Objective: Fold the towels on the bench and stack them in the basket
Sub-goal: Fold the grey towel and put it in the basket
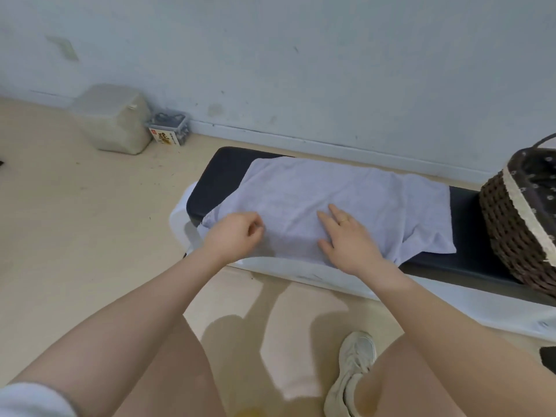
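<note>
A pale lavender towel (340, 197) lies spread flat across the black padded bench (213, 176), with its right end doubled over. My left hand (233, 234) sits at the towel's near left corner with the fingers curled; whether it pinches the cloth I cannot tell. Flat on the near middle of the towel rests my right hand (346, 236), fingers spread, a ring on one finger. A dark wicker basket (511, 224) with a cream trim stands on the bench at the right edge of the view; its inside is mostly hidden.
The bench has a white frame (301, 270) along its near side and stands close to a pale wall. On the beige floor at the back left are a grey sack (115, 118) and a small box of dark items (170, 130). My legs and a shoe (352, 371) are below.
</note>
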Available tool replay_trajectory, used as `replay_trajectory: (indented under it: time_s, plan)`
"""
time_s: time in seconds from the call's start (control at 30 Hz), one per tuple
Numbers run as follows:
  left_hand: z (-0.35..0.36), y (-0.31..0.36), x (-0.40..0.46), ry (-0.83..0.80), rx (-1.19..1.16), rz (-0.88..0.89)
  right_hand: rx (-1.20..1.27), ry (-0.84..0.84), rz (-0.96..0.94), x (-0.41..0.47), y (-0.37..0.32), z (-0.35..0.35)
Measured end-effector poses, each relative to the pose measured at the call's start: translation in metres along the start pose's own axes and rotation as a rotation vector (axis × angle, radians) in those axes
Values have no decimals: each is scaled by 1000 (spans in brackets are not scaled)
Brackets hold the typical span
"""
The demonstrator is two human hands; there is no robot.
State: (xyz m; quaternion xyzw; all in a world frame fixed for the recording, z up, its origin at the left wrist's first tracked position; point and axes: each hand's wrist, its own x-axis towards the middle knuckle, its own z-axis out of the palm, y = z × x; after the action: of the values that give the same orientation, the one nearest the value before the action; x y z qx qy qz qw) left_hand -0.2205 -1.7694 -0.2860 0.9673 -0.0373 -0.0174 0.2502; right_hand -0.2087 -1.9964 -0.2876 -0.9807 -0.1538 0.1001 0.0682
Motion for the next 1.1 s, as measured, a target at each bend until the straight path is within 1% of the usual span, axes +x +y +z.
replay_trajectory:
  time_s: [0.03, 0.1, 0.17, 0.23, 0.27, 0.3, 0.37, 0.43, 0.53, 0.57, 0.63, 0.7, 0.77, 0.8, 0.83, 0.87, 0.9, 0.93, 0.97, 1.0, 1.03, 1.1]
  plan:
    - [-1, -6, -2, 90, -21, -84, 24, 13, -28, 1, -7, -1]
    - [1, -25, -4, 214, -126, -275, 46, 19, -95, 5, -21, 0]
    - [6, -47, -6, 315, -284, -447, 63, 22, -156, 12, -34, 6]
    - [7, -60, -7, 374, -502, -630, 83, 23, -192, 23, -47, 11]
    - [8, -61, -6, 349, -652, -728, 93, 25, -196, 29, -52, 14]
    - [9, -62, -3, 291, -810, -800, 104, 25, -190, 35, -58, 16]
    - [10, -64, 4, 159, -1036, -878, 121, 8, -159, 46, -67, 20]
    - [8, -65, 10, 82, -1158, -890, 95, -7, -135, 53, -71, 22]
    - [4, -72, 7, -45, -1243, -790, 36, -2, -142, 56, -67, 21]
    - [3, -76, 3, -88, -1217, -734, 30, 4, -147, 57, -65, 21]
    - [1, -87, -4, -134, -1087, -640, 22, 14, -154, 58, -62, 21]
    - [2, -98, -8, -150, -886, -580, 16, 29, -153, 58, -61, 23]
    - [4, -101, -10, -132, -657, -582, 28, 45, -149, 59, -61, 24]
    - [3, -101, -10, -89, -550, -606, 38, 52, -146, 59, -62, 24]
    - [3, -100, -9, 1, -464, -636, 47, 59, -144, 59, -62, 23]
    - [2, -97, -8, 128, -409, -641, 59, 63, -143, 60, -62, 22]
    - [1, -94, -4, 270, -376, -595, 78, 63, -143, 62, -63, 20]
    - [-2, -90, 0, 390, -343, -506, 108, 61, -139, 65, -63, 18]
    - [-6, -84, 5, 465, -313, -407, 153, 57, -130, 69, -62, 14]
    - [-9, -77, 13, 489, -295, -321, 210, 59, -117, 75, -61, 10]
    - [-12, -71, 22, 473, -284, -251, 272, 72, -101, 81, -59, 6]
    - [-17, -58, 47, 388, -275, -172, 365, 133, -66, 96, -53, -2]
